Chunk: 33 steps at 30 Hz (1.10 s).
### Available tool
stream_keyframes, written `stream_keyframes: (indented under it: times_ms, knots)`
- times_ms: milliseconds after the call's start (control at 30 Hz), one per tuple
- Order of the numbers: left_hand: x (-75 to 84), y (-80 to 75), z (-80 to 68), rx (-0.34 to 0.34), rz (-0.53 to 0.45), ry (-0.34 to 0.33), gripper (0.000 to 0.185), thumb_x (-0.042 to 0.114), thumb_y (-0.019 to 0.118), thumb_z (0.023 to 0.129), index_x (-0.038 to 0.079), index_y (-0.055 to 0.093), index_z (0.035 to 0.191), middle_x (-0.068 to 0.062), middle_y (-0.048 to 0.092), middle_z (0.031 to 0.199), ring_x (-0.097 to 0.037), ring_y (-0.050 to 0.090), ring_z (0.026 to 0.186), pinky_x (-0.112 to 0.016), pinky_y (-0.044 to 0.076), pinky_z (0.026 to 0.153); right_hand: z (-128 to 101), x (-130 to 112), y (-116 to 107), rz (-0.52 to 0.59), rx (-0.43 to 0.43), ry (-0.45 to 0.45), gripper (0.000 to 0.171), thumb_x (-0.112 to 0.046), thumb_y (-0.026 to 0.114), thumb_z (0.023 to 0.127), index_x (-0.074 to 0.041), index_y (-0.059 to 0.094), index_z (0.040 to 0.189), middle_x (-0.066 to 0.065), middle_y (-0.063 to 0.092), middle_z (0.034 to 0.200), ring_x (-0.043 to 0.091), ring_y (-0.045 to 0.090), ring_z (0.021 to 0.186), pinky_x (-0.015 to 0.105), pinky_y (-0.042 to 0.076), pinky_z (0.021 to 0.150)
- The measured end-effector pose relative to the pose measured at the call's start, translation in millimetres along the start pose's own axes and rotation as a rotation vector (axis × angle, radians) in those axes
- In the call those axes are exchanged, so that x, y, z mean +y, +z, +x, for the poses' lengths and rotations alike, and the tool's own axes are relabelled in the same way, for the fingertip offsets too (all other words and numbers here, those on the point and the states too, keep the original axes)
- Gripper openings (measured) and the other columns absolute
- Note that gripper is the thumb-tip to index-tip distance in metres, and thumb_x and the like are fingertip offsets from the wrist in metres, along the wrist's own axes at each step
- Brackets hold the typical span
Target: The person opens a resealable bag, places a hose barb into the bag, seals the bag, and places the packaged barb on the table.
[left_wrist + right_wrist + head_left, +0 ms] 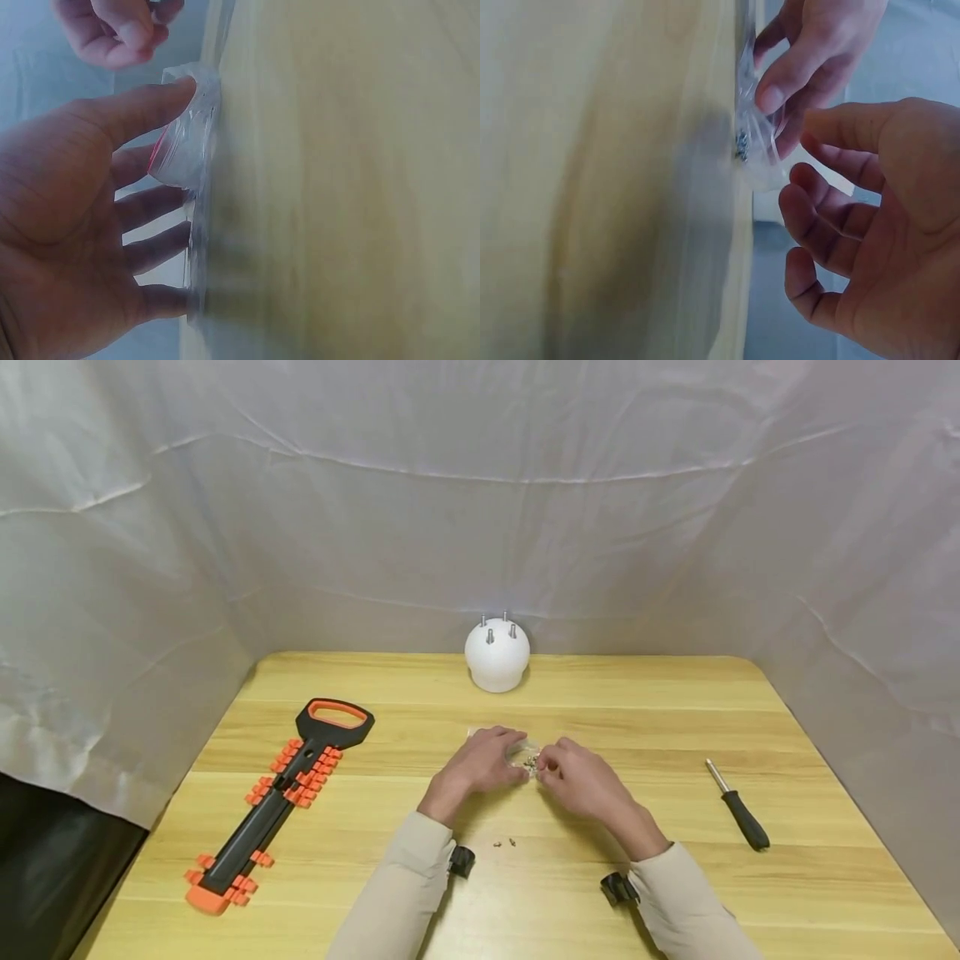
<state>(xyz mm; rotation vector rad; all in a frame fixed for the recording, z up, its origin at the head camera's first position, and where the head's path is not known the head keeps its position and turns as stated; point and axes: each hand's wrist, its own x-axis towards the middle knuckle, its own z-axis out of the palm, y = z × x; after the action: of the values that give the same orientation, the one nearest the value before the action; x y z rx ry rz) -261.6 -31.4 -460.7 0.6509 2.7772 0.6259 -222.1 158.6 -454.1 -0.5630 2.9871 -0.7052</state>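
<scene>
While working at the grip, leave the long black plastic implement with orange fittings (251,839) well to the left. Note, held between thumb and fingers of the left hand (483,762), a thin, clear plastic bag with a red edge line (187,142), containing tiny brass-toned metal pieces (531,763). Beyond the grip, see the white rounded base with four metal posts (497,662); nearer, two loose metal parts (512,842). Observe, curled close right of the bag, the right hand (585,779); cannot tell whether pinching anything. For apparent removal of pieces, best spread the bag, pick singly, lift slowly. Leave the black-handled steel screwdriver (742,817) farther right.
</scene>
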Motion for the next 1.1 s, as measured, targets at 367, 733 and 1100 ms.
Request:
stream_keyframes:
  times_ms: [367,733,1100]
  knots:
    - [0.9,-1.2,1.4,-0.007,0.008,-0.007,0.064,0.039,0.067,0.089,0.023,0.044,0.146,-0.003,0.043,0.151,-0.027,0.04,0.138,-0.044,0.034,0.115,-21.0,-18.7,5.3,-0.008,-0.065,-0.176,0.004,-0.021,0.067,0.088,-0.022,0.071,0.088,-0.015,0.064,0.083,0.0,0.058,0.076,0.023,0.051,0.071]
    - [0.3,-3.3,0.8,0.003,-0.009,-0.003,0.064,0.041,0.068,0.088,0.022,0.046,0.145,-0.003,0.044,0.15,-0.028,0.041,0.137,-0.044,0.035,0.113,-26.4,-33.8,17.4,-0.055,-0.14,-0.279,0.005,-0.022,0.067,0.089,-0.024,0.07,0.086,-0.016,0.062,0.082,-0.001,0.054,0.074,0.024,0.049,0.068]
    - [0.6,-1.8,-0.1,0.002,-0.019,-0.006,0.063,0.04,0.069,0.088,0.023,0.046,0.144,-0.004,0.044,0.15,-0.027,0.041,0.136,-0.043,0.036,0.113,-31.3,-37.7,23.4,-0.079,-0.179,-0.291,0.001,-0.023,0.071,0.084,-0.023,0.07,0.083,-0.013,0.059,0.08,0.0,0.049,0.068,0.021,0.044,0.063]
